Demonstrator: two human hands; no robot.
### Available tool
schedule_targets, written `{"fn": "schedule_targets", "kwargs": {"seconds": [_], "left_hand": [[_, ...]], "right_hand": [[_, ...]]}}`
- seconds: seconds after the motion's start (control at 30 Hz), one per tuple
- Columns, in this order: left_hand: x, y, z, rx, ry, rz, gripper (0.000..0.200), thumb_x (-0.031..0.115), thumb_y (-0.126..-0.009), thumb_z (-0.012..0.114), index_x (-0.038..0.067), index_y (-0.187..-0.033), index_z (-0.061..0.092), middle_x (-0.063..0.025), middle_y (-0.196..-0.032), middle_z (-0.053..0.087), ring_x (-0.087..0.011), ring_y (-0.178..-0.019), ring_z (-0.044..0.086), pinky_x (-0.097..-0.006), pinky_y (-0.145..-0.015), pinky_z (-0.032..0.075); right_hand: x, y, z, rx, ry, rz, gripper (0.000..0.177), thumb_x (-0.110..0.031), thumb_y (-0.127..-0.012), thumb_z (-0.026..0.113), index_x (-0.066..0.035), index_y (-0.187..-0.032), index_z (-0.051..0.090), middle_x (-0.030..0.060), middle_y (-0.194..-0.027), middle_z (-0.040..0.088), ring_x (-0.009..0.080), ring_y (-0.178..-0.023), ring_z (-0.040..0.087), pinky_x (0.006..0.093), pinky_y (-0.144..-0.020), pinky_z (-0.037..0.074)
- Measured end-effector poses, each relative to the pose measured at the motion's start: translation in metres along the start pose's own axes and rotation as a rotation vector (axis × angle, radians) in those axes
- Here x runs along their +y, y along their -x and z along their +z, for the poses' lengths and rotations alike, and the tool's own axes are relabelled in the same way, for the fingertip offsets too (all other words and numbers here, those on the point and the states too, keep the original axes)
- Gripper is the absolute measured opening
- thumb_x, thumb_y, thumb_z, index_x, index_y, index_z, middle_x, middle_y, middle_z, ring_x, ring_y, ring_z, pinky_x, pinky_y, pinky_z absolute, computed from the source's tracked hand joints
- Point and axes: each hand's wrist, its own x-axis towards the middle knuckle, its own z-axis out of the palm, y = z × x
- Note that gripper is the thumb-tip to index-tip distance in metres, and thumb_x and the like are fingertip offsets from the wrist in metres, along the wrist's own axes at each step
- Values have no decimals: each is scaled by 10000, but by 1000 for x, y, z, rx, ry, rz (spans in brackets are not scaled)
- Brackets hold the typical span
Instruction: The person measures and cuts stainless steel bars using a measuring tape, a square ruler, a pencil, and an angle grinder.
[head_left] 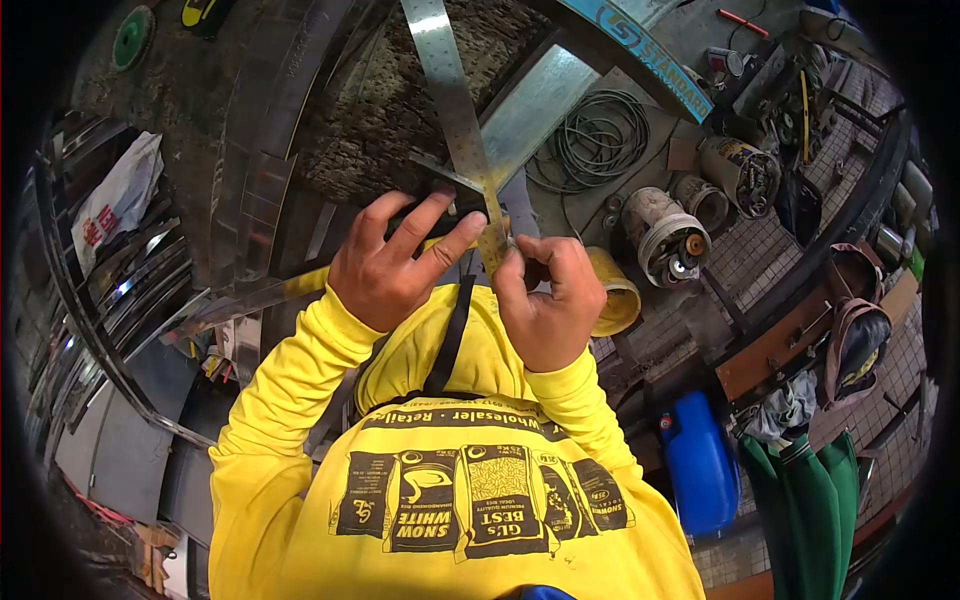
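Observation:
A long steel rule blade with scale marks, part of what looks like a combination square [463,135], runs from the top of the view down between my hands. My left hand [395,262] is closed on its dark head, with the fingertips beside the blade. At the blade's right edge, near its lower end, my right hand [550,300] is in a pinch. A small pale tip shows at the thumb and forefinger, but I cannot make out what it is. Under the blade lies a grey metal bar [545,100], beside a rough, pitted dark surface [375,115].
A blue steel beam marked STANDARD [650,60] crosses the top right. Coiled cable [597,140] lies on the floor. To the right stand a white bucket of discs [655,225], a yellow container [613,292] and a blue jug [698,465]. Metal bars [150,300] fill the left.

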Motion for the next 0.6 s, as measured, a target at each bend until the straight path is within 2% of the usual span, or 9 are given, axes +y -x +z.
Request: {"fn": "schedule_targets", "kwargs": {"seconds": [0.37, 0.6], "left_hand": [[1, -1, -1, 8, 18, -4, 473, 132, -822, 785, 199, -1288, 742, -79, -1308, 650, -307, -1099, 545, -385, -929, 516], [1, -3, -1, 20, 20, -13, 504, 108, -787, 794, 202, -1280, 745, -75, -1310, 650, -307, -1102, 546, -388, -936, 517]], "right_hand": [[-7, -8, 2, -30, 104, -111, 196, 25, -787, 767, 6, -948, 656, 159, -861, 621, 347, -698, 643, 403, -606, 531], [-13, -24, 6, -36, 120, -121, 161, -4, -803, 762, -5, -923, 656, 152, -827, 607, 348, -680, 631, 412, -598, 519]]}}
